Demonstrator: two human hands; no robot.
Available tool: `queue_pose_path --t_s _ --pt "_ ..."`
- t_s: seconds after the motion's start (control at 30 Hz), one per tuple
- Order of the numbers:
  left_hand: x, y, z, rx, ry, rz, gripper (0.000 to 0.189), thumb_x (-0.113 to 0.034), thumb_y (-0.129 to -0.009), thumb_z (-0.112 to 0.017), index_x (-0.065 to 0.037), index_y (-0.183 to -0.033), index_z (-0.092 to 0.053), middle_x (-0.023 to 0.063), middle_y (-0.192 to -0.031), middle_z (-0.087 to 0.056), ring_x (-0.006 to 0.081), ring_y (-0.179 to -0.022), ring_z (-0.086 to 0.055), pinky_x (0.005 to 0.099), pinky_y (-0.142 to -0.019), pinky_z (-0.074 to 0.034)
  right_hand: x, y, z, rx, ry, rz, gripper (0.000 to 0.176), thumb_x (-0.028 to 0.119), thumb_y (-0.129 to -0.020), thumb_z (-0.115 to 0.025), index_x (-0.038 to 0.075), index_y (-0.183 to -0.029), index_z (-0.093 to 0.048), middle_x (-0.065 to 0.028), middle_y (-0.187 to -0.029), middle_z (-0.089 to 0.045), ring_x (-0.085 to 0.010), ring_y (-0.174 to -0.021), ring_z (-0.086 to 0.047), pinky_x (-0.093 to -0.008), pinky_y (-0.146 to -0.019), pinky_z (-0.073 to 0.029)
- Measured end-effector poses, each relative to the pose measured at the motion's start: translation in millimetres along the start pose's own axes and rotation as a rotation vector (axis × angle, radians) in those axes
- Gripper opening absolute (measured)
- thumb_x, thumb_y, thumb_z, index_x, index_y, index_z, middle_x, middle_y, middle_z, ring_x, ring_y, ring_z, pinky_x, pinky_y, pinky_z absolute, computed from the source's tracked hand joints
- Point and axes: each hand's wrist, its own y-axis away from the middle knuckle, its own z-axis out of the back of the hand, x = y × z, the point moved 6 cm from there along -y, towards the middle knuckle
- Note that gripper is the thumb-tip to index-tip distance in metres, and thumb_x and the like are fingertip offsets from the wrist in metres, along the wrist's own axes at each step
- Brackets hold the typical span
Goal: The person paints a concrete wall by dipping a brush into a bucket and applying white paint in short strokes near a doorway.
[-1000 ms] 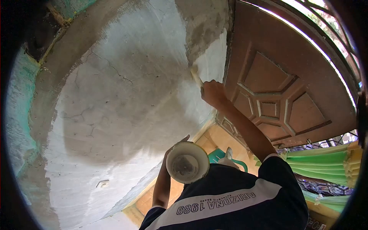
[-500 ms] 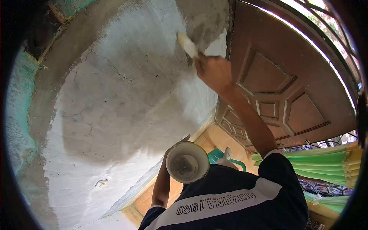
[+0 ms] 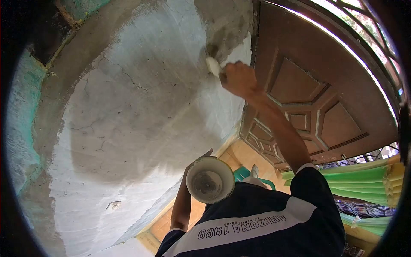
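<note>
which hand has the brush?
The right hand, raised, pressing the brush against the wall beside the door. The left hand is low at the chest, holding a bowl.

Right hand (image 3: 239,79) presses a paint-laden brush (image 3: 212,66) against the cracked wall (image 3: 128,107) beside a brown door (image 3: 317,98); left hand (image 3: 191,165), largely hidden, apparently grips a white bowl (image 3: 209,180).

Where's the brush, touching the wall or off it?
Touching. The head view shows the brush in the right hand with its bristles pressed on the wall, no gap visible.
</note>
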Motion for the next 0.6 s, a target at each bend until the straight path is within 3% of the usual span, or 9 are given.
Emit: queue_pose_path --t_s 0.13,0.2,0.27,0.33,0.43,0.5,0.57,0.6 --pt "8.3 -5.8 5.8 0.012 0.119 0.04 0.064 -0.023 -0.105 -0.056 -0.003 -0.161 -0.033 0.0144 -0.134 -0.066 0.0225 -0.114 -0.067 0.0363 -0.1 -0.055 9.3 -17.6 45.9 -0.088 -0.094 0.051 0.018 0.022 -0.088 -0.072 0.005 -0.092 -0.075 -0.0163 -0.072 -0.071 -0.0341 -0.068 -0.072 -0.0455 -0.067 -0.059" --pt "9.0 -6.4 6.4 0.004 0.06 0.028 0.063 -0.022 -0.105 -0.056 -0.003 -0.161 -0.034 0.0143 -0.134 -0.066 0.0223 -0.113 -0.067 0.0358 -0.099 -0.055 13.6 -8.5 65.1 -0.368 -0.209 0.057 0.015 0.021 -0.089 -0.073 0.006 -0.093 -0.076 -0.0135 -0.066 -0.069 -0.0342 -0.058 -0.069 -0.0441 -0.058 -0.056" --pt "7.0 -6.6 3.1 -0.008 0.0 0.014 0.062 -0.021 -0.105 -0.056 -0.003 -0.16 -0.035 0.0142 -0.133 -0.066 0.022 -0.112 -0.067 0.0353 -0.099 -0.055 12.8 -1.0 51.1 -0.398 -0.251 0.055 0.016 0.021 -0.09 -0.072 0.006 -0.091 -0.075 -0.0137 -0.066 -0.069 -0.0347 -0.057 -0.068 -0.0437 -0.056 -0.056" --pt "0.8 -3.6 -5.5 -0.117 -0.055 0.017 0.048 -0.012 -0.108 -0.049 -0.003 -0.155 -0.046 0.0122 -0.126 -0.069 0.0133 -0.101 -0.068 0.0292 -0.091 -0.057 7.8 8.0 22.6 -0.429 -0.295 0.052 0.016 0.021 -0.091 -0.072 0.005 -0.09 -0.075 -0.014 -0.066 -0.068 -0.0352 -0.056 -0.068 -0.0434 -0.054 -0.055" --pt "-4.6 -1.9 -15.0 -0.129 -0.032 0.022 0.044 -0.012 -0.108 -0.052 -0.003 -0.151 -0.052 0.0115 -0.125 -0.07 0.0119 -0.099 -0.068 0.0292 -0.09 -0.057 4.7 20.2 -26.7 -0.308 -0.154 0.086 0.018 0.02 -0.093 -0.067 0.002 -0.094 -0.072 -0.0175 -0.063 -0.067 -0.0334 -0.054 -0.068 -0.0438 -0.054 -0.056" --pt "-2.3 -6.0 -9.6 -0.143 -0.022 0.029 0.045 -0.012 -0.108 -0.052 -0.003 -0.152 -0.051 0.0115 -0.125 -0.07 0.0125 -0.099 -0.068 0.0291 -0.091 -0.057 -7.2 27.9 -54.5 -0.022 -0.095 -0.013 0.018 0.019 -0.091 -0.068 0.002 -0.093 -0.072 -0.0176 -0.068 -0.069 -0.0344 -0.061 -0.071 -0.0448 -0.058 -0.058" --pt "4.0 -2.8 -3.6 -0.159 -0.013 0.049 0.046 -0.012 -0.108 -0.051 -0.004 -0.153 -0.049 0.0116 -0.125 -0.07 0.013 -0.1 -0.068 0.029 -0.091 -0.057 -21.2 42.9 -80.8 0.065 -0.052 0.021 0.019 0.02 -0.089 -0.07 0.002 -0.092 -0.073 -0.0187 -0.072 -0.07 -0.0347 -0.067 -0.072 -0.0461 -0.062 -0.059" --pt "2.3 -2.1 -5.2 -0.102 -0.022 0.015 0.052 -0.016 -0.107 -0.053 -0.004 -0.156 -0.044 0.0134 -0.13 -0.068 0.0181 -0.106 -0.068 0.0329 -0.094 -0.057 -23.5 46.5 -87.6 0.144 -0.006 0.058 0.02 0.021 -0.087 -0.071 0.001 -0.091 -0.073 -0.0199 -0.076 -0.071 -0.0351 -0.073 -0.074 -0.0473 -0.066 -0.059"
